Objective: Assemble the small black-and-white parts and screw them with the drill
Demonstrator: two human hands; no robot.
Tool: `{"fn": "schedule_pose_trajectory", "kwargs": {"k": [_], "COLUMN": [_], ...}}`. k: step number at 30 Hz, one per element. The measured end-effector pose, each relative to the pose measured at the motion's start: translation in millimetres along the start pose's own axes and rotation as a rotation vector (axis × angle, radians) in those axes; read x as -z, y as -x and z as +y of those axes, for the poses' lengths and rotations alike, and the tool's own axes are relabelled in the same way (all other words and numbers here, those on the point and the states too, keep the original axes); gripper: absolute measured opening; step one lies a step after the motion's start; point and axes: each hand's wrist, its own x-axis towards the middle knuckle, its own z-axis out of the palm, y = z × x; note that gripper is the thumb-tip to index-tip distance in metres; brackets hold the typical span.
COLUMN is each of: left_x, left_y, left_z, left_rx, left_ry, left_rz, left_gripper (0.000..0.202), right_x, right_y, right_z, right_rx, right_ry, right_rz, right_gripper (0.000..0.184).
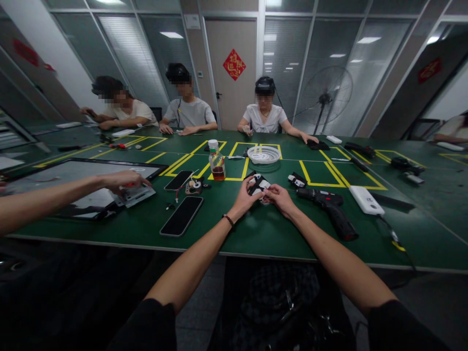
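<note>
My left hand [245, 201] and my right hand [281, 199] meet just above the green table, both closed on a small black-and-white bundle [259, 183]. What exactly the bundle is I cannot make out, and the fingers hide its lower part. A similar black-and-white piece [297, 181] lies to the right of it. Close by my right hand rests a black power drill [331, 201], its front end toward the hand. Left of my left hand are a phone [182, 216], a second dark phone [179, 180] and a small round part with wires [193, 186].
A bottle of reddish liquid [217, 163] and a white basket [263, 155] stand beyond my hands. A white power bank [366, 200] with a cable lies right. Another person's hand [126, 183] holds a metal plate over a large panel [73, 187]. Several people sit opposite.
</note>
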Motion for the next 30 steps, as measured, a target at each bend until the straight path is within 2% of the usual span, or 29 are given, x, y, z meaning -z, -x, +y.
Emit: {"fn": "schedule_pose_trajectory", "kwargs": {"k": [4,12,17,20,22,26,30], "left_x": [-0.9,-2.3,-3.1,-1.9,0.5,6.5,8.8], "left_y": [1.9,4.8,5.2,1.8,-2.3,-9.9,-10.7], "left_z": [7.3,18.3,19.8,15.8,12.0,7.7,10.6], "left_rx": [0.039,0.144,0.184,0.192,0.195,0.259,0.330], "left_ry": [0.004,0.069,0.102,0.139,0.187,0.352,0.525], "left_rz": [0.019,-0.002,-0.005,0.046,0.108,0.212,0.187], "left_gripper": [0.073,0.071,0.066,0.064,0.063,0.061,0.048], "right_x": [-1.0,-1.0,-0.8,3.9,10.9,28.8,37.1], "right_y": [3.6,4.5,4.7,2.7,0.5,-3.3,-4.7], "right_z": [-7.1,-15.8,-16.0,-18.1,-20.2,-22.0,-19.0], "right_rx": [0.000,-0.095,-0.058,-0.008,0.046,0.162,0.151], "right_ry": [0.054,-0.010,0.057,0.133,0.262,0.753,1.067], "right_rz": [-0.009,-0.003,-0.041,-0.057,-0.026,0.030,-0.111], "right_gripper": [0.039,0.040,0.037,0.033,0.031,0.023,0.022]}}
